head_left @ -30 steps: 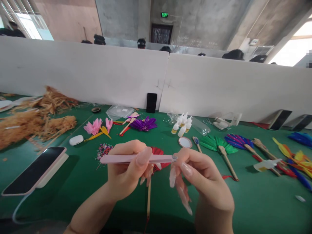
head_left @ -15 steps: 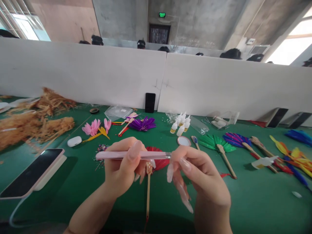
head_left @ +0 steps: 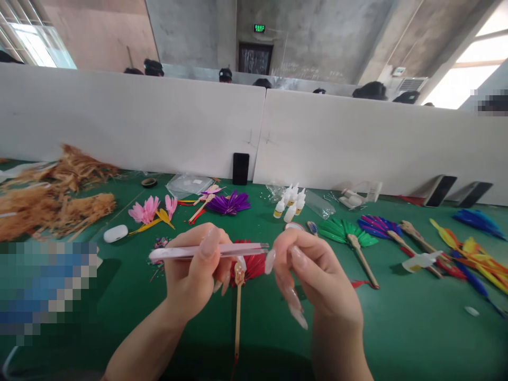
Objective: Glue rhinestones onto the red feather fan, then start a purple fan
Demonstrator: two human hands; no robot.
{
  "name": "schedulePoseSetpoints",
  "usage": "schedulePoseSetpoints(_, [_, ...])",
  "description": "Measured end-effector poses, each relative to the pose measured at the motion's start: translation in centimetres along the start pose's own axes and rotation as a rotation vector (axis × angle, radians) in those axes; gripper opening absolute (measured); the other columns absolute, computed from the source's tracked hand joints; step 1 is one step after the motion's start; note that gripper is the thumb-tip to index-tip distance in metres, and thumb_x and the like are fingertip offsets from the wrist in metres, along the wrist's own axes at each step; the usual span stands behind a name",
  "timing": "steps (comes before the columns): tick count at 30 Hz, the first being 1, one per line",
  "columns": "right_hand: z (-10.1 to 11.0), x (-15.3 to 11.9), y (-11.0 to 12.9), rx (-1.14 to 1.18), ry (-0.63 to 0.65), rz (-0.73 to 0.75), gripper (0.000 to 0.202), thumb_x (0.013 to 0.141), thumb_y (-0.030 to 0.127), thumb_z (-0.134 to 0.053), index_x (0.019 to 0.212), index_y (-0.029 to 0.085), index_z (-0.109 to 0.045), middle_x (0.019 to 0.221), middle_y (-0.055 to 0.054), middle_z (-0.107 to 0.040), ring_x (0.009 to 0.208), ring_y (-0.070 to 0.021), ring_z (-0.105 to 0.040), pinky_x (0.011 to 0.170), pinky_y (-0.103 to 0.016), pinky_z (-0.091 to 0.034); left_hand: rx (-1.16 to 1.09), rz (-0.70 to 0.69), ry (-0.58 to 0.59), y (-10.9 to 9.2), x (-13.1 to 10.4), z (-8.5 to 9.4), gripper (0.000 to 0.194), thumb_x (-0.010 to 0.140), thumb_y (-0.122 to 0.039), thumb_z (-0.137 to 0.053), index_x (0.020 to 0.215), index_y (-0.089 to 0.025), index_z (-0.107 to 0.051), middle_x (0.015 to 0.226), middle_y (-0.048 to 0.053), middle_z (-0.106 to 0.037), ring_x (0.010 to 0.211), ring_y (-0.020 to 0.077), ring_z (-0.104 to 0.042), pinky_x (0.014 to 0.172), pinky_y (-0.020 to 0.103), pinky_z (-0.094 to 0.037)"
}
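"Since you can see both hands, what does the left hand [head_left: 194, 270] have?"

"A pair of pink tweezers [head_left: 238, 248], gripped firmly between thumb and fingers and held almost level above the table [head_left: 416, 328]. Their two tips stand slightly apart and point toward the right hand [head_left: 321, 275]."

"Do they touch it?"

"They end just beside its fingers; I can't tell whether there is contact. Its thumb and forefinger come together, but whether anything small is pinched there, I can't tell either."

"And the red fan [head_left: 254, 262]?"

"It lies on the table beyond the hands, partly hidden by the left one, with its wooden handle [head_left: 238, 317] running down toward the person."

"What's around it?"

"A scatter of small multicoloured bits [head_left: 156, 254] shows to the left, past the tweezers' blunt end. Farther back are pink petals [head_left: 145, 210], a purple fan [head_left: 230, 202] and a cluster of white dropper bottles [head_left: 291, 203]."

"Anything on the right side?"

"A green fan [head_left: 335, 231] with its own stick, near the right hand, and another dropper bottle [head_left: 420, 262] lying on its side. At the back, a black phone [head_left: 241, 168] leans on the white partition [head_left: 159, 116]."
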State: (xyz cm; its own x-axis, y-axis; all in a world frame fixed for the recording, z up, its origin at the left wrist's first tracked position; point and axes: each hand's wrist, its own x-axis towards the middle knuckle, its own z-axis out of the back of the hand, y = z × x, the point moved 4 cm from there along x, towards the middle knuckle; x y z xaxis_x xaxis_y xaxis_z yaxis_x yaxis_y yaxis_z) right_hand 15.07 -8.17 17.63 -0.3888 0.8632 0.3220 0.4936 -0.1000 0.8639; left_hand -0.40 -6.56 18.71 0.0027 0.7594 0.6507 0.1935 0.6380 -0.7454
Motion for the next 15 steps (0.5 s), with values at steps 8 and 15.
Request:
schedulePoseSetpoints(8, [0.21,0.0,0.16,-0.115,-0.063,0.015,0.026,0.094,0.03,-0.051,0.08,0.017,-0.068,0.063,0.001,-0.068,0.043,-0.0025,-0.057,0.039,-0.009,-0.044,-0.09,0.082,0.073,0.64,0.02,-0.36,0.041,0.094,-0.042,-0.044,0.063,-0.019,-0.059,0.039,-0.004,-0.044,0.03,0.0046,-0.038,0.027,0.017,-0.025])
schedulePoseSetpoints(15, [0.07,0.21,0.46,-0.11,-0.067,-0.017,0.004,0.081,0.023,-0.068,0.081,0.019,-0.069,0.065,0.001,-0.072,0.043,-0.004,-0.06,0.038,-0.009,-0.044,-0.098,0.119,0.083,0.69,-0.13,-0.5,0.04,0.092,-0.04,-0.048,0.059,-0.019,-0.053,0.04,-0.005,-0.044,0.032,0.0043,-0.038,0.031,0.018,-0.025])
